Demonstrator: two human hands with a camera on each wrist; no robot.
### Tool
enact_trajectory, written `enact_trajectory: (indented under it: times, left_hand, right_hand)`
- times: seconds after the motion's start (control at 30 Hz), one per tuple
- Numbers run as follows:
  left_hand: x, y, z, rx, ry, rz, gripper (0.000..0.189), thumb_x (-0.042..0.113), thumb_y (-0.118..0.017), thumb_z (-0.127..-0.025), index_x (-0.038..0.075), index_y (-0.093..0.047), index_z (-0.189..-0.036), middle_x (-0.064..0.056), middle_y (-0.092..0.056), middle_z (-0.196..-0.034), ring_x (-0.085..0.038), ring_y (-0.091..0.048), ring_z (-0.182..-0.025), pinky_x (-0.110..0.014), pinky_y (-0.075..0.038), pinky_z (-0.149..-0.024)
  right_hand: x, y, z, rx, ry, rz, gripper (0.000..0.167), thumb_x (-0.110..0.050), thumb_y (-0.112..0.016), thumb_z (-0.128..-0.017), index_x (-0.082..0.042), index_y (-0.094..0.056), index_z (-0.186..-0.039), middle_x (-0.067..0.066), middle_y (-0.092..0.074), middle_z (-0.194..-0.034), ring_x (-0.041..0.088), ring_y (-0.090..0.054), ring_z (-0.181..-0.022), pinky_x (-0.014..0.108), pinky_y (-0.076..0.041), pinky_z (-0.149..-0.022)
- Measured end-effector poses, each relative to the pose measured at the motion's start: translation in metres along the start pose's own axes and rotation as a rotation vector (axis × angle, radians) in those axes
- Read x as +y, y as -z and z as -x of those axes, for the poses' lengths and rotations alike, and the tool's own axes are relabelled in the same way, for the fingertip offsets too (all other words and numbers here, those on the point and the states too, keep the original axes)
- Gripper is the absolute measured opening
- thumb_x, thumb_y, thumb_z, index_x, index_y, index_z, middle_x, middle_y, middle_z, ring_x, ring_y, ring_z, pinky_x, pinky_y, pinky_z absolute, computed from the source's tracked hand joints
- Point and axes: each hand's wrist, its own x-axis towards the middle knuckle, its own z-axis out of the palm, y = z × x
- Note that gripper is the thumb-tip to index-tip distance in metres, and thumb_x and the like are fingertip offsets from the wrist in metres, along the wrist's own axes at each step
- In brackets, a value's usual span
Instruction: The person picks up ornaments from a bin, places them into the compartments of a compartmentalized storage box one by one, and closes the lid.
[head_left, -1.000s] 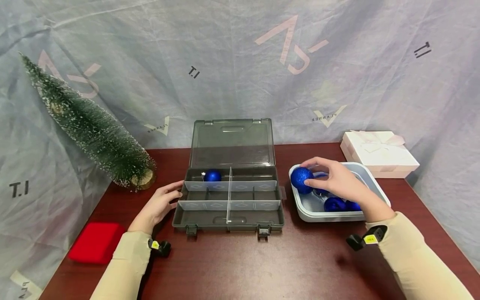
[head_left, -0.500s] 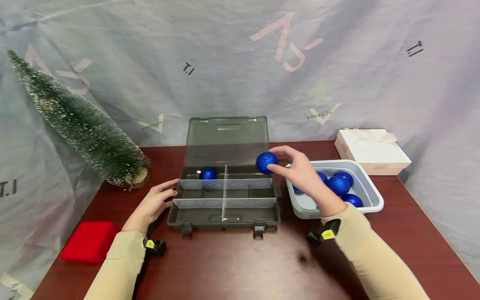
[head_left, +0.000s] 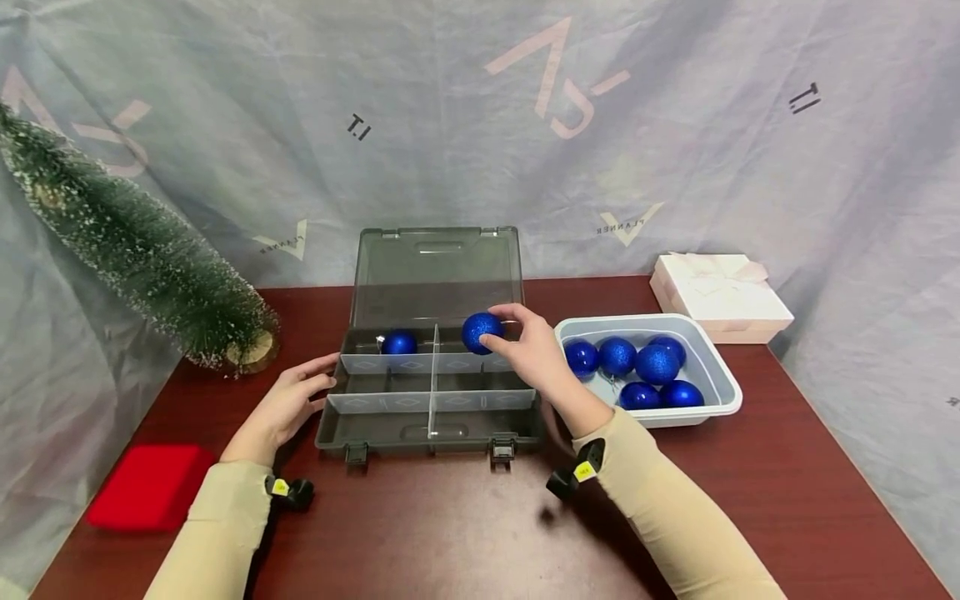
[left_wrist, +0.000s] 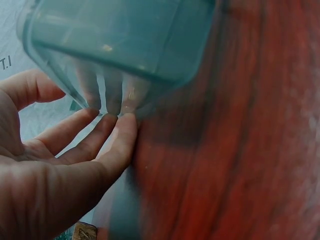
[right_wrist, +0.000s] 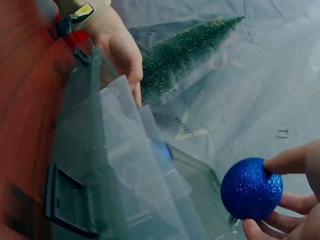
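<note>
My right hand (head_left: pixel 534 354) pinches a glittery blue Christmas bauble (head_left: pixel 480 333) between thumb and fingers, over the back right compartment of a grey see-through divided box (head_left: pixel 367 427). In the right wrist view the bauble's small cap (right_wrist: pixel 233 220) points down. A smooth blue bauble (head_left: pixel 399 342) lies in the back left compartment. Beside the box's left wall, my left hand (head_left: pixel 281 408) has its fingertips against the plastic; the left wrist view shows these fingers (left_wrist: pixel 82 127) extended at the wall. The box lid (head_left: pixel 438 275) stands raised at the back.
Several blue baubles (head_left: pixel 656 364) lie in a white tub (head_left: pixel 722 398) right of the box. Behind it sits a pale gift box with a bow (head_left: pixel 720 292). A frosted mini Christmas tree (head_left: pixel 142 250) leans at the left, a red object (head_left: pixel 153 487) in front.
My right hand has carried the glittery bauble left, out of the tub and over the box. The left hand stays at the box's left side, while the whole view shifts a little.
</note>
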Motion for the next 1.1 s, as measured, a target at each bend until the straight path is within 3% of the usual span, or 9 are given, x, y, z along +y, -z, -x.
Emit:
enact_trajectory:
  times: [0.3, 0.7, 0.9, 1.1]
  left_hand:
    - [0.002, 0.000, -0.002, 0.002, -0.005, 0.002, 0.061, 0.003, -0.043, -0.102, -0.004, -0.024, -0.160, -0.021, -0.011, -0.166, -0.040, -0.018, -0.148, -0.063, -0.018, -0.115]
    - [-0.002, -0.004, -0.011, -0.002, -0.020, 0.017, 0.061, 0.002, -0.044, -0.101, -0.003, -0.026, -0.160, -0.021, -0.018, -0.165, -0.037, -0.028, -0.143, -0.058, -0.027, -0.112]
    - [-0.003, -0.003, -0.008, 0.014, -0.014, 0.021, 0.061, 0.001, -0.044, -0.101, -0.003, -0.027, -0.159, -0.020, -0.016, -0.166, -0.037, -0.028, -0.143, -0.058, -0.027, -0.112]
    - [-0.003, 0.000, -0.004, 0.025, -0.004, 0.025, 0.062, 0.001, -0.045, -0.100, -0.003, -0.027, -0.159, -0.020, -0.015, -0.166, -0.039, -0.027, -0.144, -0.060, -0.024, -0.114]
  right_hand:
    - [0.015, -0.016, -0.011, 0.042, -0.007, 0.024, 0.044, -0.011, -0.076, -0.092, 0.001, -0.063, -0.133, 0.020, -0.066, -0.126, 0.033, -0.064, -0.113, 0.045, -0.053, -0.094]
    - [0.023, -0.021, -0.022, 0.097, -0.048, 0.159, 0.045, -0.018, -0.078, -0.092, 0.001, -0.064, -0.131, 0.020, -0.064, -0.123, 0.034, -0.062, -0.108, 0.047, -0.050, -0.095]
    - [0.026, -0.030, -0.023, 0.077, -0.075, 0.248, 0.045, -0.025, -0.076, -0.093, -0.002, -0.064, -0.130, 0.018, -0.066, -0.123, 0.033, -0.062, -0.107, 0.049, -0.050, -0.092]
    - [0.030, -0.038, -0.025, 0.036, -0.107, 0.269, 0.038, -0.021, -0.075, -0.093, -0.005, -0.065, -0.127, 0.013, -0.069, -0.120, 0.029, -0.066, -0.108, 0.047, -0.050, -0.092]
